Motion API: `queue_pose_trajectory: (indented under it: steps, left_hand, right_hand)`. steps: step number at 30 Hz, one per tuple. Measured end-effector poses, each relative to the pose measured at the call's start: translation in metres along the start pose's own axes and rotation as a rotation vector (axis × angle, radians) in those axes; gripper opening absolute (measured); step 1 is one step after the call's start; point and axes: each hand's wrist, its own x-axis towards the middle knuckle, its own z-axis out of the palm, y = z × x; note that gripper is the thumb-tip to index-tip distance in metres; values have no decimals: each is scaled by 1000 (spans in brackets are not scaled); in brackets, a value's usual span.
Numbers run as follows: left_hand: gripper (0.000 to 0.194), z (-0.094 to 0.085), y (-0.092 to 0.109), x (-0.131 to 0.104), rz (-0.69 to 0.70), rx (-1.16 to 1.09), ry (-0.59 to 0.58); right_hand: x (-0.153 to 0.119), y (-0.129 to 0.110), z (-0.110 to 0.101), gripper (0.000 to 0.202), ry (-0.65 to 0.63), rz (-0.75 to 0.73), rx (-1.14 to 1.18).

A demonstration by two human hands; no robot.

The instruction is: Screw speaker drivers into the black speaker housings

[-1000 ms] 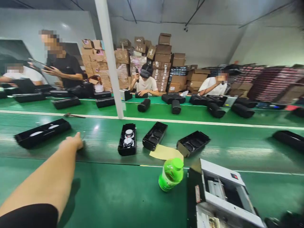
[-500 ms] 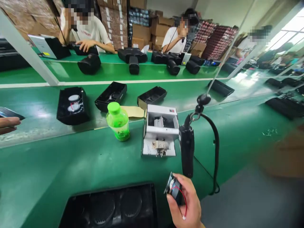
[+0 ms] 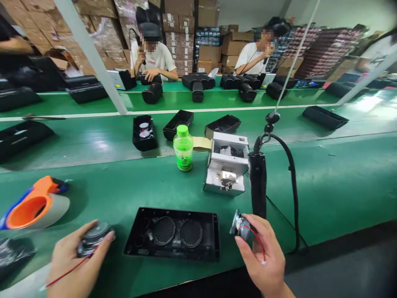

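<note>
My left hand (image 3: 77,256) is closed round a small round speaker driver (image 3: 95,236), its red wire trailing down past the wrist. In my right hand (image 3: 263,252) is a second speaker driver (image 3: 242,228), held tilted on its edge between thumb and fingers, a red wire looping over the palm side. Between the hands lies a black speaker housing (image 3: 145,250), open side up, with two round mesh grilles showing inside. Neither driver touches the housing.
Left stands an orange tape dispenser (image 3: 34,207). Beyond the housing are a green-capped bottle (image 3: 183,151) and a white box (image 3: 228,165) holding metal parts. A black electric screwdriver (image 3: 258,182) hangs from a cord near my right hand. Black housings (image 3: 144,132) lie on the far strip; co-workers sit behind.
The view has swung left, bringing my left hand with its speaker driver and the tape dispenser into sight. The right hand still holds its driver; the whole housing now shows.
</note>
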Motion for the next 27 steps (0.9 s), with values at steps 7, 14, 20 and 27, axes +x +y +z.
queue_pose_trajectory:
  steps: [7,14,20,27]
  left_hand:
    - [63,-18,-8,-14,30,-57,-62]
    - [57,-29,-16,-17,303,-1,-216]
    - [34,-41,-24,-11,411,-110,-365]
    - [49,-77,27,7,428,-307,-332]
  right_hand:
    - [48,-45,-8,40,-370,-189,42]
    - [86,-61,37,44,-751,-351,-149]
    - [89,-53,49,56,-803,-435,-219]
    - [85,-54,57,59,-861,-410,-307]
